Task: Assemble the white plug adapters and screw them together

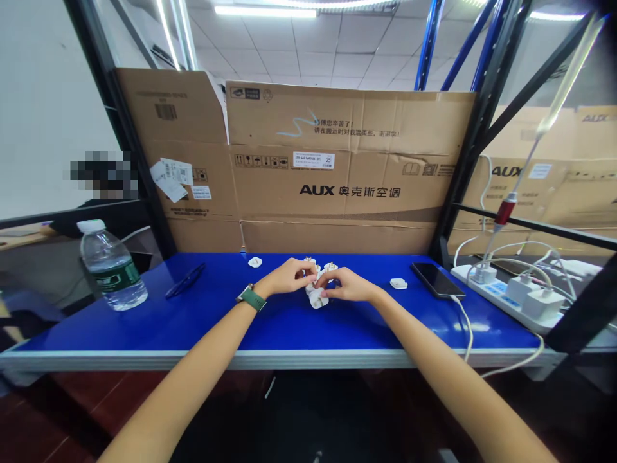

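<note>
A small cluster of white plug adapters, several with metal prongs showing, sits on the blue tabletop (289, 331) between my hands. My left hand (284, 278), with a green-strapped watch (251, 298) on its wrist, reaches in from the left. Its thumb and fingertips are pinched at the cluster, on a white piece mostly hidden by them. From the right, my right hand (351, 285) has its fingers closed on the edge of the nearest white plug adapter (317, 298). Another white adapter (330, 267) lies just behind the right fingers.
Single white pieces lie apart, one at the back left (255, 262) and one at right (398, 283). A water bottle (113, 267) and glasses (186, 281) are left. A phone (438, 281) and power strip (508, 299) with cables are right. Cardboard (332, 225) walls the back.
</note>
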{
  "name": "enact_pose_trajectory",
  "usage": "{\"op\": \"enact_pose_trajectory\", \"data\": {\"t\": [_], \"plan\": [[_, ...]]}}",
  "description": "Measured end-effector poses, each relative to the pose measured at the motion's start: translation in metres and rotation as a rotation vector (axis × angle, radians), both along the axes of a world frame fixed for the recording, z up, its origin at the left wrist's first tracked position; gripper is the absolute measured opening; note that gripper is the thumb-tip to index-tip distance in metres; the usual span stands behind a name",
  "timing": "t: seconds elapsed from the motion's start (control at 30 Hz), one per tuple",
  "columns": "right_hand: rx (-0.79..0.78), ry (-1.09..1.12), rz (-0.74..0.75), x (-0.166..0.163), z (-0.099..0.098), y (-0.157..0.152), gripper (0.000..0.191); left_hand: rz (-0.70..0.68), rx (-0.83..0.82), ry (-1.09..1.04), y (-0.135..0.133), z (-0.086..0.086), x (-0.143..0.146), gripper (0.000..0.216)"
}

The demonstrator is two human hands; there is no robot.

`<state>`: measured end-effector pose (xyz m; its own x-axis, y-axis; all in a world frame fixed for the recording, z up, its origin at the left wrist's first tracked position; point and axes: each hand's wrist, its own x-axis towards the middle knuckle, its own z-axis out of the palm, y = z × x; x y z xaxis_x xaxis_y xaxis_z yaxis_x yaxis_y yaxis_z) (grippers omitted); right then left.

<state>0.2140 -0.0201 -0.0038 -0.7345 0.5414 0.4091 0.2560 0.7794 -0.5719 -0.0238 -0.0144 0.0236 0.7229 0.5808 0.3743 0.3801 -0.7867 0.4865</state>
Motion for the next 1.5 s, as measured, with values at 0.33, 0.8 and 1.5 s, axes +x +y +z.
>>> {"op": "enact_pose_trajectory", "data": {"t": [0.33,0.8,1.5], "plan": [[-0.008,-0.069,-0.017,0.000,-0.004,0.003,0.025,-0.076,-0.064,0.129,0.004,-0.001,-0.005,0.018],[0.041,-0.254,-0.019,0.016,-0.003,0.019,0.019,-0.206,-0.338,0.277,0.009,-0.003,-0.012,0.043],[0.055,-0.144,-0.071,0.014,0.004,0.012,0.012,-0.215,-0.292,0.315,0.013,-0.006,-0.013,0.052]]}}
